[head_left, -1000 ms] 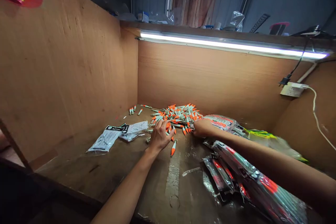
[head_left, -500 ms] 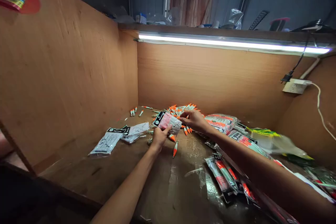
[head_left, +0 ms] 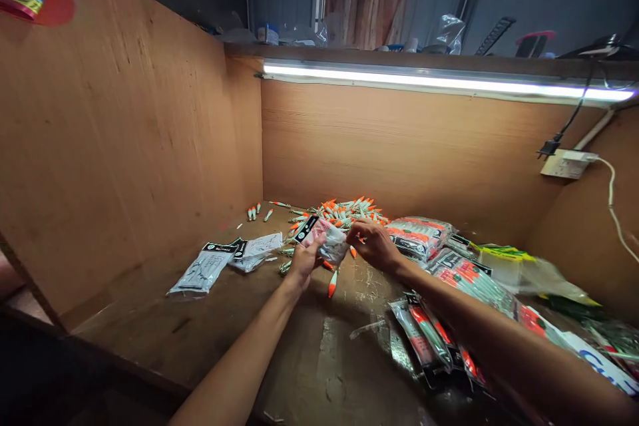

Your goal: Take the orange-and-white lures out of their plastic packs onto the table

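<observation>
My left hand (head_left: 303,259) grips a small clear plastic packet (head_left: 324,238) with a black header, held above the worktop. At the packet's right edge my right hand (head_left: 370,243) has its fingers pinched on the packet. Just behind the hands lies a pile of orange-and-pale-green fishing lures (head_left: 344,212). One loose lure (head_left: 332,283) lies on the wood below my left hand.
Two flat packets (head_left: 204,268) with black headers lie to the left. Filled lure packets (head_left: 429,336) are heaped along the right by my forearm. Plywood walls (head_left: 124,146) enclose the worktop, with a tube light (head_left: 439,83) above and a power socket (head_left: 566,163) at right.
A second ago both hands were down in the lure pile. They have lifted with a packet between them, and it has since moved slightly nearer and lower.
</observation>
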`<state>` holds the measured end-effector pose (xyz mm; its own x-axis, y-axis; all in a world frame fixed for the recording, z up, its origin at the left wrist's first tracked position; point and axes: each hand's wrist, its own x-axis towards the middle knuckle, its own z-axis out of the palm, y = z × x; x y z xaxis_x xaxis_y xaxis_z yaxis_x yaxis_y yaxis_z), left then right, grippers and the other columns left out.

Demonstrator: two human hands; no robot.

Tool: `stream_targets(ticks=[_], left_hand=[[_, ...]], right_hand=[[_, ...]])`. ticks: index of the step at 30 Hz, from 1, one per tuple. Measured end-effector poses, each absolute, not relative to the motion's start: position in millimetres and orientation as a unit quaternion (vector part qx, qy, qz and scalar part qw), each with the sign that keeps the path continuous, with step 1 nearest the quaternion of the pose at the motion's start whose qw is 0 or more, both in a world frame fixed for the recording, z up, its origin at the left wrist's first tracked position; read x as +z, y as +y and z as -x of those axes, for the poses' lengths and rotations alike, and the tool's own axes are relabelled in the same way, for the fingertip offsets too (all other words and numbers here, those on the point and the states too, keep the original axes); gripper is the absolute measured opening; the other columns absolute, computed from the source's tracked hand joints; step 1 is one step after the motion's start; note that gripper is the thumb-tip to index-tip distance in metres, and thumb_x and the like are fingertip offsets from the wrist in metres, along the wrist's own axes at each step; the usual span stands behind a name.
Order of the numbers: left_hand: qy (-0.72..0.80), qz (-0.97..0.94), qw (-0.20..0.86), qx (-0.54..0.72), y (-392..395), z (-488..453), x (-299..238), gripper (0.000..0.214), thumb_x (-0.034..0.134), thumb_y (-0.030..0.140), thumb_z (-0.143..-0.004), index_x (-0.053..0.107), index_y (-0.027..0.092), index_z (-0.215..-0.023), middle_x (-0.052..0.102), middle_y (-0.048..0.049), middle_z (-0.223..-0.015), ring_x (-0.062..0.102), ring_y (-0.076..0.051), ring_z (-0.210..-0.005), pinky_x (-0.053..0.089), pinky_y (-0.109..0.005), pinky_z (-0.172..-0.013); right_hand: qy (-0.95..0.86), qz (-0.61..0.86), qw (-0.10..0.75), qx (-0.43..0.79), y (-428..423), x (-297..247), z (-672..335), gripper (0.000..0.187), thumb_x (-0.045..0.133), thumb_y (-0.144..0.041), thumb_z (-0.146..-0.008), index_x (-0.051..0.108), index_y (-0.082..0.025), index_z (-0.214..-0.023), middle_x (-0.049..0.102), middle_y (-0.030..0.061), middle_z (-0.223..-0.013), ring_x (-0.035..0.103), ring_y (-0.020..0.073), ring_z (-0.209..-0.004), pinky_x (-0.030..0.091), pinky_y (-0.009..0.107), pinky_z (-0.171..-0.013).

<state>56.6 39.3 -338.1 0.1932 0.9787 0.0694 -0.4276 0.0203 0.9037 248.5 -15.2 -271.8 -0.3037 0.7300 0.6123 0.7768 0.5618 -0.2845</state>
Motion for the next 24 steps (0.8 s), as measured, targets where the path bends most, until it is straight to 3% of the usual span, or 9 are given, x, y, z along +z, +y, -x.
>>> stream_targets(ticks=[4,7,10,12,15,18,21,22,24], left_hand=[[0.315,-0.367,0.740,0.468,43,-52,-341,0.038,0.076,0.046,-0.074,0.070,0.018,-0.100,0.075,-0.0020,-0.079,0.064,-0.012,-0.056,0.051,-0.024,-0.054],[0.315,-0.385,0.714,0.493,46,-48,-342,0.034,0.076,0.039,-0.074,0.070,0.019,-0.100,0.074,-0.0001,-0.076,0.063,-0.011,-0.055,0.050,-0.022,-0.053],[0.318,-0.382,0.717,0.489,45,-45,-339,0.029,0.075,0.035,-0.076,0.070,0.018,-0.098,0.072,0.0010,-0.072,0.061,-0.010,-0.052,0.048,-0.021,-0.051],[0.312,-0.361,0.759,0.443,44,-44,-335,0.026,0.073,0.035,-0.076,0.070,0.017,-0.095,0.070,0.0007,-0.067,0.060,-0.012,-0.050,0.048,-0.023,-0.051],[0.286,-0.341,0.795,0.413,43,-45,-333,0.027,0.073,0.039,-0.077,0.069,0.016,-0.090,0.069,-0.0013,-0.066,0.061,-0.014,-0.051,0.050,-0.027,-0.052],[0.316,-0.358,0.691,0.543,46,-49,-336,0.029,0.074,0.044,-0.078,0.068,0.018,-0.087,0.071,-0.0005,-0.072,0.062,-0.013,-0.056,0.049,-0.025,-0.056],[0.415,-0.460,0.475,0.625,49,-50,-342,0.038,0.076,0.054,-0.076,0.066,0.017,-0.071,0.066,-0.0004,-0.061,0.063,-0.017,-0.062,0.047,-0.024,-0.058],[0.425,-0.512,0.419,0.618,48,-51,-343,0.040,0.076,0.056,-0.076,0.067,0.018,-0.069,0.066,-0.0015,-0.061,0.065,-0.019,-0.065,0.047,-0.025,-0.060],[0.398,-0.613,0.346,0.589,46,-51,-344,0.038,0.071,0.057,-0.081,0.072,0.018,-0.077,0.071,-0.0050,-0.071,0.068,-0.023,-0.076,0.050,-0.029,-0.069]], right_hand=[[-0.865,0.333,0.369,-0.063,-25,-275,-240,0.012,0.060,-0.029,-0.096,0.068,-0.022,-0.101,0.069,0.0093,-0.108,0.061,0.0223,-0.103,0.048,0.039,-0.095],[-0.866,0.328,0.374,-0.050,-24,-272,-237,0.039,0.073,-0.036,-0.088,0.063,-0.023,-0.124,0.064,0.0128,-0.128,0.057,0.0265,-0.117,0.046,0.047,-0.102],[-0.884,0.307,0.350,-0.029,-28,-267,-234,0.014,0.068,-0.032,-0.093,0.073,-0.027,-0.105,0.067,0.0085,-0.121,0.059,0.0243,-0.114,0.047,0.047,-0.102],[-0.895,0.289,0.338,0.002,-38,-263,-235,0.012,0.065,-0.029,-0.095,0.076,-0.027,-0.091,0.066,0.0072,-0.118,0.059,0.0222,-0.114,0.048,0.044,-0.102],[-0.907,0.275,0.314,0.051,-47,-259,-247,0.009,0.069,-0.026,-0.091,0.078,-0.028,-0.089,0.057,0.0070,-0.135,0.055,0.0230,-0.124,0.047,0.045,-0.107],[-0.854,0.354,0.375,0.066,-33,-254,-265,0.027,0.064,-0.024,-0.091,0.072,-0.028,-0.116,0.049,0.0096,-0.146,0.056,0.0233,-0.123,0.047,0.047,-0.108],[-0.774,0.455,0.427,0.107,0,-248,-269,0.059,0.064,-0.036,-0.090,0.050,-0.025,-0.146,0.047,0.0146,-0.149,0.059,0.0233,-0.116,0.050,0.046,-0.103],[-0.772,0.459,0.420,0.134,11,-246,-264,0.067,0.067,-0.041,-0.088,0.047,-0.025,-0.149,0.048,0.0148,-0.149,0.059,0.0238,-0.116,0.050,0.044,-0.101],[-0.799,0.425,0.375,0.202,32,-240,-251,0.069,0.073,-0.047,-0.081,0.055,-0.023,-0.142,0.055,0.0132,-0.144,0.060,0.0245,-0.116,0.051,0.039,-0.097]])
